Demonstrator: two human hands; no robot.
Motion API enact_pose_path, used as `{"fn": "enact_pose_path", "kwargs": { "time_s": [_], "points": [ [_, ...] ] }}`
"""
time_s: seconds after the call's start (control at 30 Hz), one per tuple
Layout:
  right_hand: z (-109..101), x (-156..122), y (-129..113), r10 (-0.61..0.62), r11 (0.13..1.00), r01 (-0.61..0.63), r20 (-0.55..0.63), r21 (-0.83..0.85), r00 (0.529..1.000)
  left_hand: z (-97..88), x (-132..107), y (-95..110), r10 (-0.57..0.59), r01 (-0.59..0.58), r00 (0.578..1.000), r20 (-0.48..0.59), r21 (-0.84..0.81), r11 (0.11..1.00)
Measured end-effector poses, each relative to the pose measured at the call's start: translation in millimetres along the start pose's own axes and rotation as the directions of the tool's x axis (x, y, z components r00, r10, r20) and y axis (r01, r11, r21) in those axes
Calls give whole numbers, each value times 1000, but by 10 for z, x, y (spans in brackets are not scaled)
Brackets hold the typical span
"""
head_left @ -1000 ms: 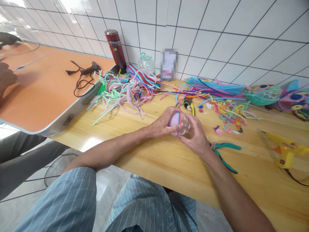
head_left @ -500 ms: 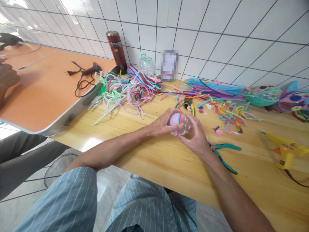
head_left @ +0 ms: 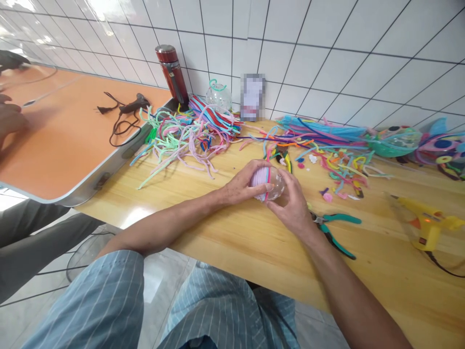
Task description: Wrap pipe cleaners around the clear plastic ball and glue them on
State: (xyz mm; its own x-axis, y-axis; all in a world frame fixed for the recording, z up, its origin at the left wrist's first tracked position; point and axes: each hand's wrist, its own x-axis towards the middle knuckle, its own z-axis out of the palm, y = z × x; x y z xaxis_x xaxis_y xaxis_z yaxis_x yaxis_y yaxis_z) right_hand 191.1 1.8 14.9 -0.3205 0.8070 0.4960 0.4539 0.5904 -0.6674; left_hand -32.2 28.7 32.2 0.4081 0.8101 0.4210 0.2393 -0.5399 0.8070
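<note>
Between my two hands is a clear plastic ball (head_left: pixel 276 187), its left half wrapped in lilac pipe cleaner with a blue and a pink ring near the middle. My left hand (head_left: pixel 244 183) is closed around the lilac side, thumb lying across the front. On the bare side, my right hand (head_left: pixel 293 201) grips with thumb below and fingers above. A pink pipe cleaner end (head_left: pixel 269 153) sticks up behind the ball. Teal-handled pliers (head_left: pixel 332 228) lie on the table just right of my right wrist.
Loose pipe cleaners (head_left: pixel 189 138) pile up at the back left, near a red thermos (head_left: pixel 172 75) and a phone (head_left: pixel 253 97). A yellow glue gun (head_left: pixel 428 223) stands at right. Another person's hand (head_left: pixel 10 118) is over the orange case (head_left: pixel 72 131).
The ball stays in both my hands, with barely any shift in grip. The view has moved slightly. At far left the other person's hand has changed position a little.
</note>
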Motion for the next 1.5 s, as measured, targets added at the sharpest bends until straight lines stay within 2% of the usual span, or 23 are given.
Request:
{"fn": "enact_pose_path", "kwargs": {
  "time_s": [0.23,0.43,0.67,0.97,1.27,1.4,1.5],
  "points": [
    [18,-60,-66,139,962,-153,77,228,987,44,-6,-21,108,-105,994,-37,66,992],
    [51,-70,15,148,947,-161,67,278,987,77,-6,-66,176,-172,984,-34,89,981],
    [58,-64,70,109,972,-122,74,202,991,70,-11,-25,109,-107,994,-30,61,992],
    [60,-54,53,92,974,-101,53,204,994,65,-7,-48,70,-68,997,-36,54,996],
    [43,-49,38,44,986,-49,30,161,999,-18,8,-4,-103,103,994,32,-13,995],
    [36,-43,30,29,989,-33,29,144,999,-33,14,5,-106,108,993,52,-21,994],
    [28,-44,27,23,990,-26,27,136,999,-28,17,-10,-63,64,997,47,-7,998]
  ]
}}
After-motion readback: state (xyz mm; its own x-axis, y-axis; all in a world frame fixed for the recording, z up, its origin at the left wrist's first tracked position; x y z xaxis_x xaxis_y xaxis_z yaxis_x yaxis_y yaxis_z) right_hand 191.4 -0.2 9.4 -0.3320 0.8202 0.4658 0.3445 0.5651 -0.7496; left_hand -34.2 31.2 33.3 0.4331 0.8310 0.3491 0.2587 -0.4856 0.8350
